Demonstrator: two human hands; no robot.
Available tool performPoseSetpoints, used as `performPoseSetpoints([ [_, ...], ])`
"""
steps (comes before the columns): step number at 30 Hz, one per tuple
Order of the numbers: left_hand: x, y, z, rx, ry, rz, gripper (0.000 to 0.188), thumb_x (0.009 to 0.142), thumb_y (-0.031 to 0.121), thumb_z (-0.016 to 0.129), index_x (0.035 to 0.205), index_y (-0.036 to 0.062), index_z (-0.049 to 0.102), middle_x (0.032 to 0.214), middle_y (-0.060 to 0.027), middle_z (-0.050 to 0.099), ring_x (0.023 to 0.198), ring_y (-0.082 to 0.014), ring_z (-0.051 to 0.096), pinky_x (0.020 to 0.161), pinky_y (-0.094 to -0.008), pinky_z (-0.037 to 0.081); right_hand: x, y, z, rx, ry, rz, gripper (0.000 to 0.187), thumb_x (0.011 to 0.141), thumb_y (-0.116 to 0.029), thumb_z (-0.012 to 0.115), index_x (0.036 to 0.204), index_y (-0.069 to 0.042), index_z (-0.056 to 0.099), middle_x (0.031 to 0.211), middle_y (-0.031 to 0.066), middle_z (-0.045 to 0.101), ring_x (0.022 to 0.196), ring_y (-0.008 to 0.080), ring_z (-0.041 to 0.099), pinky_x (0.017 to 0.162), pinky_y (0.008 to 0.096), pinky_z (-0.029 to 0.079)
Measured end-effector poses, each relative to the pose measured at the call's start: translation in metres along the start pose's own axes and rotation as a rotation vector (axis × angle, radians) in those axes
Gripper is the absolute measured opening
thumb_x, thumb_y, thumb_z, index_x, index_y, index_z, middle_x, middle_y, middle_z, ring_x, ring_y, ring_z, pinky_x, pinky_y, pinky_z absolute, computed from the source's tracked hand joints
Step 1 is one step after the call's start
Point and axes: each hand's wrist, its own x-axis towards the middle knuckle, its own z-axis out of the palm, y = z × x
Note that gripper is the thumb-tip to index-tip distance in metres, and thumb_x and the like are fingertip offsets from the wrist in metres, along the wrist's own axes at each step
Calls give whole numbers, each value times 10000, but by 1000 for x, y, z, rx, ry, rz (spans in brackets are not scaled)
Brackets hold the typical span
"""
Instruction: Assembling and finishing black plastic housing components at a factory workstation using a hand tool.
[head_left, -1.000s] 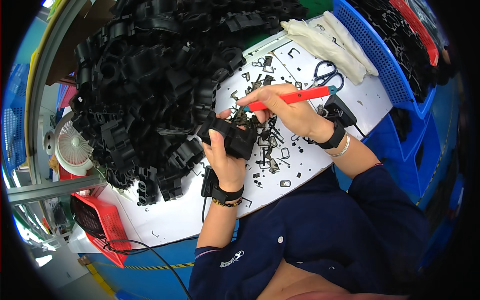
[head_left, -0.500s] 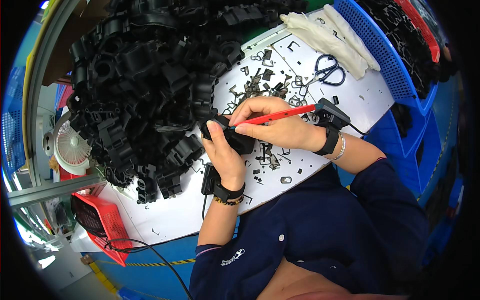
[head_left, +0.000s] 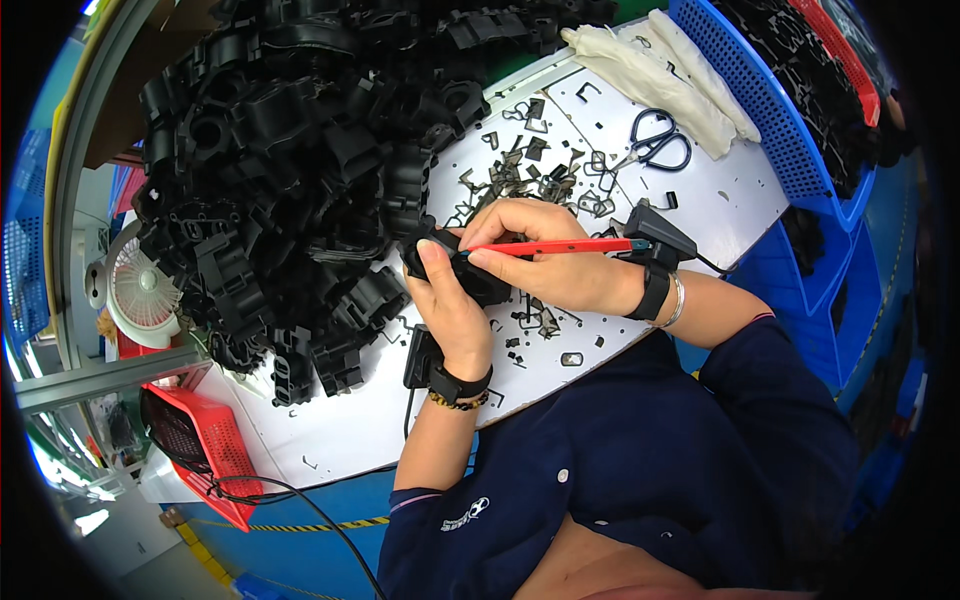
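My left hand (head_left: 450,315) is closed around a black moulded plastic part (head_left: 488,287), its thumb pressed along the near side. In my right hand (head_left: 545,270) a slim red-handled tool (head_left: 570,246) is pinched like a pen. Its teal tip end meets the black part between my two hands, and the very tip is hidden by the fingers. Both hands are close together over the white table (head_left: 540,385). Small black trimmed scraps (head_left: 535,180) lie scattered just beyond and beside them.
A large heap of black plastic parts (head_left: 270,150) fills the left and far side. Dark-handled scissors (head_left: 655,140) and pale gloves (head_left: 660,75) lie at far right, beside a blue crate (head_left: 770,110). A red basket (head_left: 215,440) and white fan (head_left: 140,285) stand left.
The red tool has turned in my right hand, its rear end swinging down toward my wrist. My right wrist has tilted slightly; the left hand keeps its hold.
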Motion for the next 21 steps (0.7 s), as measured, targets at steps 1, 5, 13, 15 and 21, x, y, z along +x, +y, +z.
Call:
performPoseSetpoints([
  [1,0,-1,-1,8,-1,7,416,1064,399,427,1010,11,566,937,-44,604,841,-98,543,769,-255,453,0,-1,1,-38,15,-22,40,893,-24,665,899,0,634,981,104,684,955,186,656,869,324,519],
  [5,0,-7,-2,31,-22,25,404,1063,396,432,1028,13,558,949,-43,601,845,-97,543,776,-254,455,0,6,7,-168,116,-158,87,867,-81,678,886,-18,622,872,99,667,800,233,631,709,331,501],
  [13,0,-9,-3,54,-37,49,405,1064,397,426,1060,10,543,965,-48,597,860,-103,547,793,-254,458,1,-5,2,-252,69,3,65,868,-15,662,862,-4,598,931,119,682,881,229,673,776,324,522],
  [15,0,-7,-3,49,-39,43,410,1066,399,419,1059,7,543,968,-50,598,861,-104,548,794,-254,458,1,-6,1,-255,67,4,63,870,-16,661,865,-3,600,930,118,683,872,228,673,773,323,523],
  [21,2,-6,-2,-1,-24,18,468,1057,445,417,1019,8,579,970,-70,635,857,-128,605,788,-280,493,1,-7,-1,-204,124,-8,53,872,-3,655,872,0,602,924,107,688,871,213,672,771,321,524],
])
